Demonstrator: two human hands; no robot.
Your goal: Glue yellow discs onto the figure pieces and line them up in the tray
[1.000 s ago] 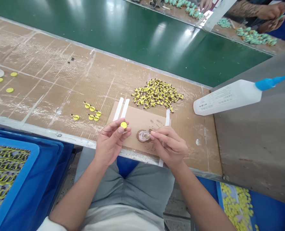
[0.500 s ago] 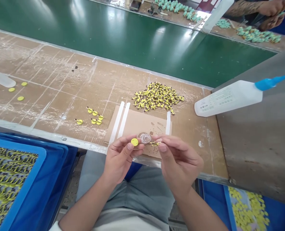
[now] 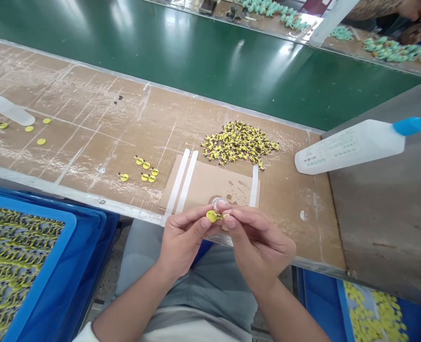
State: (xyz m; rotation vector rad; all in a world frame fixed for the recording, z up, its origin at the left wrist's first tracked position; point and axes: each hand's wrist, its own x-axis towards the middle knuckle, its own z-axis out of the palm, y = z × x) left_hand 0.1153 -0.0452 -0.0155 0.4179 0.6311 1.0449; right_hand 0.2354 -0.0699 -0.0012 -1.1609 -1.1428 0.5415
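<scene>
My left hand (image 3: 185,237) pinches a round yellow disc (image 3: 211,216) by its edge, over the front edge of the table. My right hand (image 3: 260,237) is closed on a small yellow and dark piece (image 3: 221,216), which meets the disc; the fingertips hide most of it. Just behind my fingers, a round cap of whitish stuff (image 3: 219,202) sits on a cardboard sheet (image 3: 210,183) taped down with white strips. Beyond the sheet lies a heap of small yellow and dark pieces (image 3: 240,142).
A white bottle with a blue tip (image 3: 349,145) leans at the right. Several discs with dark pieces (image 3: 146,165) lie left of the sheet. Blue trays (image 3: 71,237) stand at the left, and a blue bin (image 3: 317,294) at the right. Across the green belt (image 3: 196,57), another person's hands (image 3: 416,23) work.
My hands have come together: the yellow disc has moved right to meet the small piece in my right hand. The whole view has shifted slightly.
</scene>
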